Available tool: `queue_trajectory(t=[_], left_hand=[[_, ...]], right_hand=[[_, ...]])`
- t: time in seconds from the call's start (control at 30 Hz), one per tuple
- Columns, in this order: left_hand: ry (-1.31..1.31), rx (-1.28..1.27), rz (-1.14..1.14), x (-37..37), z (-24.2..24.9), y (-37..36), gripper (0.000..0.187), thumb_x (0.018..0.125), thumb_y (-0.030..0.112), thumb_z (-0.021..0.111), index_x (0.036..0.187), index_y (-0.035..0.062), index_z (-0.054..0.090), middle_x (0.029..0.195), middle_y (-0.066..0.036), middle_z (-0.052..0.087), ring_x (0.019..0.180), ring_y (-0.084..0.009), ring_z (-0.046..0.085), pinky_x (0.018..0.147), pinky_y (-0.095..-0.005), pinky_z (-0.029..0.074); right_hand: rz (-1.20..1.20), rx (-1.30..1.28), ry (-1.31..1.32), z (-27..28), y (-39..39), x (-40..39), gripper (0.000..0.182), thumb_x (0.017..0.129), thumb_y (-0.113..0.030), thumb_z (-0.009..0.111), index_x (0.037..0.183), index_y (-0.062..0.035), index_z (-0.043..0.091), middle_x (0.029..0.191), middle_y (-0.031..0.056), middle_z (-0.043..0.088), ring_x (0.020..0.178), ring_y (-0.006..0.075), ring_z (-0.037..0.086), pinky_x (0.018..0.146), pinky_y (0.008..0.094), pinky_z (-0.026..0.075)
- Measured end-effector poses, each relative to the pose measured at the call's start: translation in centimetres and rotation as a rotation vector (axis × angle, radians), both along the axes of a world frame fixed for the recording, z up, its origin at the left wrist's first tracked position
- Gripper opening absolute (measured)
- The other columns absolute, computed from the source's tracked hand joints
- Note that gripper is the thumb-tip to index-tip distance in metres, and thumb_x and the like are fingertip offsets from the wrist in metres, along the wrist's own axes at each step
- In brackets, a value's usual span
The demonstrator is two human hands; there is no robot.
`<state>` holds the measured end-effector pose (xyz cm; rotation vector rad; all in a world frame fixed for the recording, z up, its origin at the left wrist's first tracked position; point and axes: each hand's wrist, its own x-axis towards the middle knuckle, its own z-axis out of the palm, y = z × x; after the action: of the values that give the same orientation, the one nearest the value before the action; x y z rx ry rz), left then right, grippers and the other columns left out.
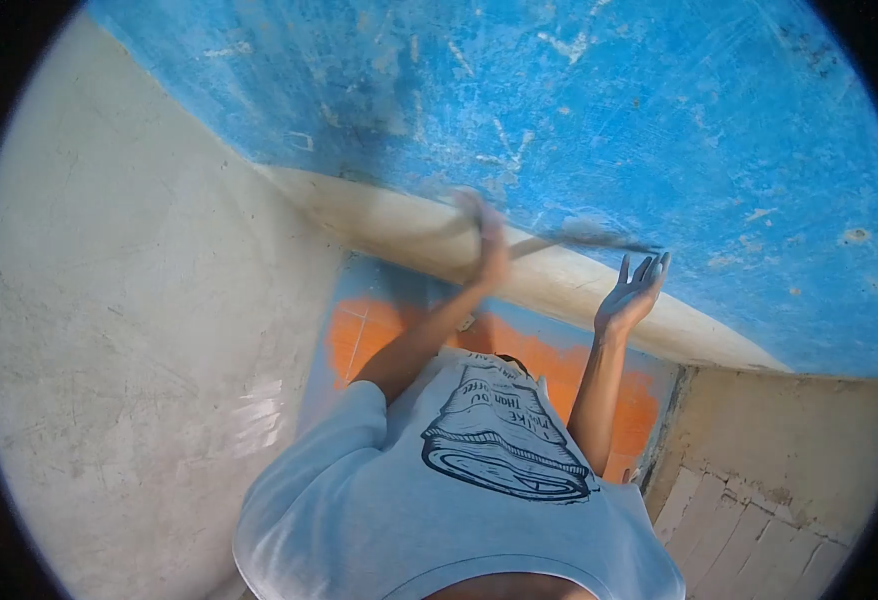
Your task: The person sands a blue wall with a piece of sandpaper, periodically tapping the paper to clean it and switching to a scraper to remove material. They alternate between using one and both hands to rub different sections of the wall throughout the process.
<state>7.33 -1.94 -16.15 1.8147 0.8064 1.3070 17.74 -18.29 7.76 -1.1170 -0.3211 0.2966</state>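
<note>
My left hand, smeared by motion, is raised in front of the cream band along the bottom of the blue wall. Its fingers are too blurred to make out what, if anything, they hold. Farther right, my right hand is open, fingers stretched upward with pale grey on them, and no object shows in it. Its fingertips overlap the lower part of the blue paint. A dark streak lies across the wall just above these fingertips. The blue surface carries several pale scuffs and chipped spots.
A bare grey plaster wall rises on the left. Below me is a floor of orange tiles with a grey-blue border. At right stands a beige wall with white tiles low down. My printed white shirt fills the bottom middle.
</note>
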Motion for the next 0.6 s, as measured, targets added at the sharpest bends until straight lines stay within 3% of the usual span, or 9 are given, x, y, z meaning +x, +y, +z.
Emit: queue_trajectory(t=[0.03,0.1,0.13,0.27,0.3,0.33,0.5,0.57,0.6], left_hand=[[-0.210,-0.265,0.077,-1.1,-1.3,3.4,0.062,0.111,0.019,0.031,0.159,-0.0069,0.001,0.168,-0.026,-0.010,0.156,-0.0383,-0.003,0.126,-0.0439,0.003],[-0.158,-0.265,0.293,-5.8,1.9,8.3,0.061,0.112,0.026,0.030,0.160,-0.0060,0.009,0.166,-0.026,0.015,0.154,-0.0344,0.018,0.126,-0.0428,0.011],[-0.450,-0.363,0.332,-6.4,5.9,9.8,0.059,0.111,0.019,0.032,0.160,-0.0063,0.009,0.165,-0.028,0.018,0.153,-0.0353,0.021,0.126,-0.0437,0.013],[0.158,-0.219,0.282,1.4,0.2,3.2,0.060,0.107,0.008,0.033,0.159,-0.0067,0.008,0.166,-0.030,0.011,0.154,-0.0397,0.014,0.126,-0.0443,0.011],[0.008,-0.165,0.354,4.7,0.3,-0.2,0.062,0.109,0.015,0.032,0.159,-0.0065,0.005,0.167,-0.028,-0.002,0.156,-0.0393,0.002,0.126,-0.0437,0.003],[-0.132,-0.315,0.083,4.5,6.4,-4.5,0.071,0.112,0.029,0.030,0.157,-0.0064,-0.012,0.162,-0.031,-0.025,0.153,-0.0449,-0.018,0.124,-0.0526,-0.005],[-0.214,-0.356,0.236,5.4,1.5,-0.5,0.075,0.111,0.038,0.030,0.157,-0.0084,-0.007,0.164,-0.032,-0.015,0.154,-0.0468,-0.010,0.124,-0.0533,-0.001],[-0.015,-0.165,0.473,0.7,-2.8,8.5,0.078,0.111,0.047,0.028,0.160,-0.0035,-0.004,0.169,-0.023,-0.006,0.157,-0.0333,0.003,0.127,-0.0421,0.004],[-0.419,-0.468,0.337,-1.3,3.8,8.5,0.079,0.111,0.049,0.029,0.160,-0.0032,-0.003,0.169,-0.023,-0.005,0.157,-0.0333,0.004,0.127,-0.0424,0.005]], right_hand=[[-0.007,0.012,-0.009,-0.4,-0.6,0.1,0.065,0.110,-0.035,0.037,0.162,-0.0037,0.013,0.170,0.0180,0.003,0.158,0.0306,0.002,0.124,0.0526,0.022],[-0.020,0.026,-0.028,-1.7,-2.3,0.2,0.067,0.110,-0.037,0.039,0.163,-0.0055,0.013,0.170,0.0178,0.001,0.158,0.0304,0.001,0.124,0.0518,0.023],[-0.034,0.008,-0.024,-1.7,-2.9,0.0,0.066,0.110,-0.037,0.039,0.163,-0.0055,0.013,0.170,0.0180,0.001,0.158,0.0309,0.001,0.124,0.0519,0.024],[-0.047,-0.026,-0.004,-1.7,-2.7,-0.3,0.066,0.110,-0.035,0.037,0.162,-0.0038,0.012,0.170,0.0181,0.003,0.157,0.0330,0.003,0.124,0.0520,0.024],[-0.043,-0.027,0.006,-1.8,-2.3,-0.4,0.065,0.110,-0.035,0.036,0.162,-0.0030,0.012,0.170,0.0179,0.004,0.157,0.0335,0.004,0.124,0.0519,0.024],[-0.036,-0.036,-0.023,-1.8,-1.8,-0.5,0.065,0.110,-0.034,0.036,0.162,-0.0031,0.012,0.170,0.0177,0.005,0.157,0.0334,0.005,0.124,0.0516,0.024],[-0.023,-0.146,-0.266,0.2,-0.1,0.4,0.063,0.110,-0.032,0.037,0.162,-0.0040,0.015,0.169,0.0166,0.009,0.157,0.0330,0.009,0.124,0.0501,0.026],[-0.034,-0.161,-0.293,0.1,-0.8,0.8,0.063,0.110,-0.032,0.037,0.162,-0.0042,0.016,0.169,0.0167,0.010,0.157,0.0330,0.010,0.123,0.0495,0.027],[-0.039,-0.174,-0.306,0.0,-1.4,1.0,0.063,0.110,-0.032,0.037,0.162,-0.0042,0.016,0.169,0.0167,0.010,0.156,0.0330,0.010,0.123,0.0491,0.027]])
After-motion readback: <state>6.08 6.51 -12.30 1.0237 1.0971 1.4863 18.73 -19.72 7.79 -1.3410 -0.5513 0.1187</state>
